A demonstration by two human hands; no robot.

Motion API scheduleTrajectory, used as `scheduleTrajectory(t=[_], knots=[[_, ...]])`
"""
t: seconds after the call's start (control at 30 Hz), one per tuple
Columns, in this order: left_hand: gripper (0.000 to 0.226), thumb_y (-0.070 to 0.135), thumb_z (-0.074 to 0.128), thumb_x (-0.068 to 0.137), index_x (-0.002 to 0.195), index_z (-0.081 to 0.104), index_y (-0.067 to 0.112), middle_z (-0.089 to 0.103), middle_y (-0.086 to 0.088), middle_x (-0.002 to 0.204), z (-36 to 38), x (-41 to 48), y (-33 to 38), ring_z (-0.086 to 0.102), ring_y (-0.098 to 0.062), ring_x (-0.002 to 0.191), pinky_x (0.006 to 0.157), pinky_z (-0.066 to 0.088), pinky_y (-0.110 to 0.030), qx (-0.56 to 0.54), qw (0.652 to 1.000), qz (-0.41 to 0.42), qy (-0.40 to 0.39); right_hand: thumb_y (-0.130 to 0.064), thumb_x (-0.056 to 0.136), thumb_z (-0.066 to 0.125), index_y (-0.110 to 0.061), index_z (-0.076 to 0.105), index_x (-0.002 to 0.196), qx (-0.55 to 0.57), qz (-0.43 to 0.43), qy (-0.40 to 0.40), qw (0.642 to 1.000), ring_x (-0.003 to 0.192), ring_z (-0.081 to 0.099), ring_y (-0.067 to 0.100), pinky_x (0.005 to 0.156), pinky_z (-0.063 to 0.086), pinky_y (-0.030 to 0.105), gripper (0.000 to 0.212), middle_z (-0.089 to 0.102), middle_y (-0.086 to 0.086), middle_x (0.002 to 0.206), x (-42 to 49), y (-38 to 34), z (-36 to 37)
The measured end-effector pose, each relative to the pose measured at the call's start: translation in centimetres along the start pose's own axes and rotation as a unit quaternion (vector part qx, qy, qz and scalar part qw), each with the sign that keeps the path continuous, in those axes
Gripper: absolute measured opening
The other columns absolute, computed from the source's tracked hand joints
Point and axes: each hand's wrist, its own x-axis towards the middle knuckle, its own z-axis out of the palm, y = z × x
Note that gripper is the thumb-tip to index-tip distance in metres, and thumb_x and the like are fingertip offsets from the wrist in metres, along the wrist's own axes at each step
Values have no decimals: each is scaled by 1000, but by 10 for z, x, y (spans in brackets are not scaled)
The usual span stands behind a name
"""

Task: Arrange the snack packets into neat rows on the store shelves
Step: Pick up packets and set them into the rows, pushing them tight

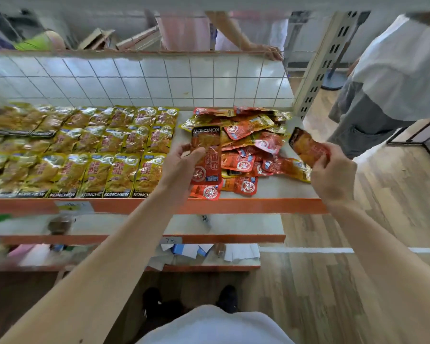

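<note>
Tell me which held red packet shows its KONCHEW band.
The upright packet in the left hand: a black band across its top reads KONCHEW. The tilted packet in the right hand shows no legible lettering.

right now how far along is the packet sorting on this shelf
Done: the yellow packets lie in three neat rows on the left of the shelf. In hand: the left hand holds a red packet, the right hand a second red packet. Left: the loose heap of red and yellow packets on the right, not yet in rows.
</note>
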Motion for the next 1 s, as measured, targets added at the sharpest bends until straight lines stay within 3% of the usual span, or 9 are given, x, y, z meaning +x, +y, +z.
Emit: scheduleTrajectory(t=[0.1, 0.17, 0.23, 0.37, 0.47, 0.63, 0.7, 0.8, 1.0], knots=[[25, 6, 67, 92, 112, 57, 17, 72, -9, 102, -18, -12, -3, 75, -20, 78, 61, 60, -35, -28, 999, -18, -7, -2, 95, 51, -1, 62, 128, 71, 57, 21, 996, 107, 61, 34, 78, 34, 6, 34, 68, 21, 119, -12, -14, -5], [35, 2, 68, 90, 119, 54, 16, 71, -9, 102, -30, -18, -3, 75, -20, 78, 61, 61, -36, -61, 998, -20, -12, -7, 93, 54, -9, 65, 123, 147, 112, 5, 983, 101, 62, 23, 82, 45, 15, 32, 68, 14, 116, -20, -27, 1], [47, 0, 69, 88, 130, 51, 12, 72, -9, 102, -43, -25, -1, 74, -22, 81, 60, 61, -37, -68, 998, -16, -6, -10, 93, 60, -18, 67, 109, 301, 188, -42, 934, 95, 68, 19, 80, 57, 29, 19, 70, 5, 104, -32, -47, 8], [54, -2, 71, 85, 133, 51, 11, 73, -9, 98, -81, -39, 3, 74, -22, 76, 62, 61, -39, -86, 996, 2, 12, -14, 82, 75, -16, 65, 103, 509, 258, -179, 802, 80, 72, 12, 67, 58, 24, 24, 74, -4, 83, -72, -104, 28], [56, -3, 70, 85, 134, 50, 15, 74, -9, 98, -123, -54, 7, 74, -21, 76, 64, 61, -39, -110, 993, 21, 21, -7, 75, 76, -10, 63, 101, 543, 253, -254, 759, 72, 71, 10, 63, 56, 21, 29, 73, -3, 76, -108, -148, 47], [49, -2, 66, 89, 126, 55, 28, 78, 1, 86, -208, -89, 12, 73, -17, 76, 60, 58, -31, -173, 983, 35, 58, -6, 73, 74, -5, 62, 88, 533, 250, -323, 741, 51, 60, 9, 49, 45, 19, 20, 69, -1, 66, -162, -223, 72], [42, -1, 63, 92, 119, 60, 31, 77, 1, 88, -245, -105, 13, 72, -21, 81, 63, 59, -33, -172, 982, 46, 66, -7, 76, 73, -5, 61, 91, 539, 248, -344, 728, 55, 59, 15, 46, 43, 21, 19, 71, 4, 76, -182, -251, 82], [36, -3, 56, 95, 111, 61, 29, 77, -6, 89, -297, -128, 13, 74, -31, 80, 68, 63, -44, -185, 978, 66, 71, -13, 83, 67, -7, 65, 103, 563, 252, -375, 692, 74, 71, 20, 57, 56, 29, 20, 73, 5, 86, -213, -291, 98], [51, -1, 66, 91, 126, 59, 35, 77, -9, 98, -392, -173, 5, 74, -35, 81, 71, 62, -49, -123, 979, 104, 124, -28, 99, 58, -12, 63, 118, 518, 274, -455, 671, 68, 74, 17, 55, 58, 28, 25, 75, 1, 82, -274, -367, 134]])
